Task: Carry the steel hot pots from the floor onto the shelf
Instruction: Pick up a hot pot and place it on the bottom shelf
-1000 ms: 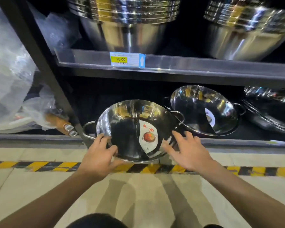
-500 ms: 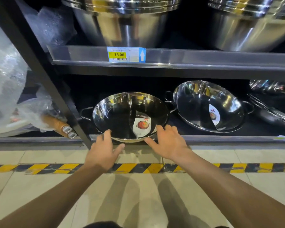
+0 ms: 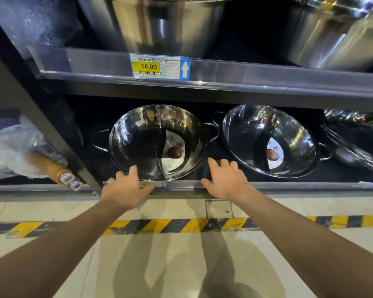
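Note:
A divided steel hot pot (image 3: 146,143) with a paper label inside rests tilted on the bottom shelf (image 3: 289,186), left of centre. My left hand (image 3: 125,188) holds its front rim, thumb on the edge and fingers beside it. My right hand (image 3: 224,179) hovers just right of the pot with fingers spread, over the shelf's front lip, and touches no pot. A second hot pot (image 3: 256,130) of the same kind leans on the shelf to the right, its handle close to the first pot's handle.
More steel pots (image 3: 357,134) are stacked at far right. The upper shelf (image 3: 267,76) carries large steel pots (image 3: 166,24) and a 16.00 price tag (image 3: 159,66). A slanted black post (image 3: 41,117) and plastic-wrapped goods (image 3: 11,147) stand left. Hazard tape (image 3: 181,225) crosses the tiled floor.
The hot pot has moved from the shelf's edge deeper onto the bottom shelf. My right hand has let go of its rim and shifted right; my left hand stays on the front rim.

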The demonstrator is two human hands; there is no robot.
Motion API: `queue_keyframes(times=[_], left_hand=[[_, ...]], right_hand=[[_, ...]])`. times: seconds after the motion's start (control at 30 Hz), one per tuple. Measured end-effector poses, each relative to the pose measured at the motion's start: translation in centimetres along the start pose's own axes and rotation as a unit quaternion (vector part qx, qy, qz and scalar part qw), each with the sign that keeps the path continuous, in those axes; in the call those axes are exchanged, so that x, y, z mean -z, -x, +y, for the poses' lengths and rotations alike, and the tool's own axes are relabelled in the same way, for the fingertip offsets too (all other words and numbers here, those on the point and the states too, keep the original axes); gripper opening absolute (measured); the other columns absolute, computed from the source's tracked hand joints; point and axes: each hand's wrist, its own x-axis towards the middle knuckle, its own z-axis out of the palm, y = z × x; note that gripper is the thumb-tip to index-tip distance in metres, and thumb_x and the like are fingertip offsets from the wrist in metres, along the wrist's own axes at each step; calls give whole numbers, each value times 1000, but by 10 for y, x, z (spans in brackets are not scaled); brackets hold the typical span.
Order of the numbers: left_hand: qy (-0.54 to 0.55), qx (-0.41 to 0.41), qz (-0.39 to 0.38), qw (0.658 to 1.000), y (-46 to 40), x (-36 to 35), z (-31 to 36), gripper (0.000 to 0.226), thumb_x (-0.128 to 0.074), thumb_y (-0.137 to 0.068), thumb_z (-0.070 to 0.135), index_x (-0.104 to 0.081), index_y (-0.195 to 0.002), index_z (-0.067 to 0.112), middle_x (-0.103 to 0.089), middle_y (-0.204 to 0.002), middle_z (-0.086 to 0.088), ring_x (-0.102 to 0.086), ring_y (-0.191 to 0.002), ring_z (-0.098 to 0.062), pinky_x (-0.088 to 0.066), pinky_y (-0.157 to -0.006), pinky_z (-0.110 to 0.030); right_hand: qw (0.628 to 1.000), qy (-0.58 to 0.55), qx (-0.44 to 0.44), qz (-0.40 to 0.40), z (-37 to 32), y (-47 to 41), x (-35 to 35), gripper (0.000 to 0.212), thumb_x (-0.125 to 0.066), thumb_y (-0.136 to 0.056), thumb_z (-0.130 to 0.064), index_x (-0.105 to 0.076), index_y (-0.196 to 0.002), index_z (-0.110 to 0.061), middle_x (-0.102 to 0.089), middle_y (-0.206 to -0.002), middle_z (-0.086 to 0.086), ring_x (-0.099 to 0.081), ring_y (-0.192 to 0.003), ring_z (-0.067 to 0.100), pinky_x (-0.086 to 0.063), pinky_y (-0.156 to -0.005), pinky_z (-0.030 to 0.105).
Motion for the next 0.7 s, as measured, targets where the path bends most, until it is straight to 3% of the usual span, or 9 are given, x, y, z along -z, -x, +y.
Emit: queue_keyframes(times=[0.1,0.23,0.3,0.43,0.7], left_hand=[[-54,13,20,998,15,-10,15,79,-52,-83,63,-16,-145,30,-31,-144,-24,-43,-121,-43,-42,-93,-48],[-139,-38,42,989,40,-25,40,91,-49,-84,62,1,-154,33,9,-161,-25,-34,-131,-44,-41,-98,-46],[-152,-84,23,985,48,-31,52,90,-47,-87,59,7,-155,34,13,-163,-19,-29,-135,-46,-41,-100,-47],[-151,-105,-15,983,48,-36,66,92,-49,-89,48,16,-154,37,14,-165,-13,-9,-145,-51,-28,-112,-53],[-194,-81,-6,978,43,-47,59,101,-48,-86,49,33,-145,40,24,-163,-10,-9,-144,-53,-30,-110,-54]], right_hand=[[998,39,-26,46,34,10,-3,64,-51,-92,-49,-30,-146,-21,-38,-141,18,-37,-121,40,-42,-95,49],[995,54,-61,51,70,31,-3,66,-56,-89,-46,-32,-144,-19,-31,-145,19,-35,-122,40,-42,-98,47],[994,51,-87,29,85,40,-3,78,-57,-89,-48,-22,-152,-18,-24,-150,21,-32,-128,43,-40,-101,48],[993,-13,-108,-46,108,46,0,94,-56,-93,-46,8,-159,-24,1,-164,17,-5,-145,48,-33,-109,54],[987,-21,-153,-44,157,52,-13,101,-68,-87,-46,0,-157,-22,1,-165,9,9,-148,46,-33,-111,56]])
